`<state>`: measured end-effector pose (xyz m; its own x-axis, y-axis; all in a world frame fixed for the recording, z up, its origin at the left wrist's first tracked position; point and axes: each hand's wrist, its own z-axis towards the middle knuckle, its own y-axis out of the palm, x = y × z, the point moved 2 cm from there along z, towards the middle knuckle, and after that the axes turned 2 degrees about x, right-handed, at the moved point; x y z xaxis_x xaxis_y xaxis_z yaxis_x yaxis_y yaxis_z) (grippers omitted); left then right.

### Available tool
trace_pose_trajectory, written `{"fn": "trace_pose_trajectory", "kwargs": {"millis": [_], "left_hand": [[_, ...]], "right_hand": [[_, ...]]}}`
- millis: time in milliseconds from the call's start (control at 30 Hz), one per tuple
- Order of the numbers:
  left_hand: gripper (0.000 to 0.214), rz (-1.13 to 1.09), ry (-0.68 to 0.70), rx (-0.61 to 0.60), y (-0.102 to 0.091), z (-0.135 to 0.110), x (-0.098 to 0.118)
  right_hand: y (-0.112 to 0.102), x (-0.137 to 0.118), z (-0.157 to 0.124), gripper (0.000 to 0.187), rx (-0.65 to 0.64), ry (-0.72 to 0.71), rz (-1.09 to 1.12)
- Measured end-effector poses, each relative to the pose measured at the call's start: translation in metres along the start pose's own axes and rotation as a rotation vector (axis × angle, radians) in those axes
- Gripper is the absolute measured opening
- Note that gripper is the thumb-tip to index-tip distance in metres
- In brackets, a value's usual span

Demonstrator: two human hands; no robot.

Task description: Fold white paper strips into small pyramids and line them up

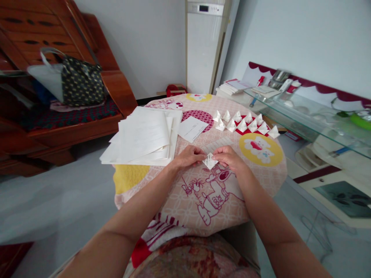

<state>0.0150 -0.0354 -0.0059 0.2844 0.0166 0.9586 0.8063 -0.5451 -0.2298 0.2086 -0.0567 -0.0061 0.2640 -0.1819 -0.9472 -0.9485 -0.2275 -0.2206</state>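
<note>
A small folded paper diamond (pixel 210 161) with printing on it is held between my two hands, just over the patterned tablecloth. My left hand (pixel 191 156) pinches its left corner with thumb and finger. At the upper right edge, my right hand (pixel 228 157) grips the same paper. Beyond my hands, two rows of folded white paper shapes (pixel 231 125) stand at the table's far right. A single printed sheet (pixel 192 129) lies flat past my left hand. To the left is a pile of loose paper sheets (pixel 145 133), its edges uneven.
The round table's cloth (pixel 174 210) carries cartoon figures. On the right stands a glass-topped cabinet (pixel 319 127) with books (pixel 232 87) and small items. A wooden bench (pixel 113 88) holding a dotted bag (pixel 82 81) is at the left. A white upright appliance (pixel 202 50) stands behind.
</note>
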Motion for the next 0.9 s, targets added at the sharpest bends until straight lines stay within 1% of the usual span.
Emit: {"fn": "trace_pose_trajectory", "kwargs": {"millis": [133,300,500,733,900], "left_hand": [[0.016,0.014,0.014,-0.053,0.003,0.002,-0.004],[0.023,-0.004,0.063,-0.054,0.003,0.003,-0.008],[0.015,0.007,0.032,0.010,0.006,0.001,-0.005],[0.015,0.037,0.054,-0.013,0.011,0.001,-0.004],[0.017,-0.015,0.039,-0.039,0.011,-0.001,-0.001]], "right_hand": [[0.001,0.002,0.002,0.015,0.009,-0.005,0.046],[0.000,0.002,0.001,0.016,0.007,0.012,0.103],[0.002,0.002,0.001,0.017,-0.015,0.009,0.117],[0.008,0.002,0.001,0.013,-0.059,0.028,0.097],[0.005,0.000,-0.003,0.011,-0.066,0.040,0.133]]}}
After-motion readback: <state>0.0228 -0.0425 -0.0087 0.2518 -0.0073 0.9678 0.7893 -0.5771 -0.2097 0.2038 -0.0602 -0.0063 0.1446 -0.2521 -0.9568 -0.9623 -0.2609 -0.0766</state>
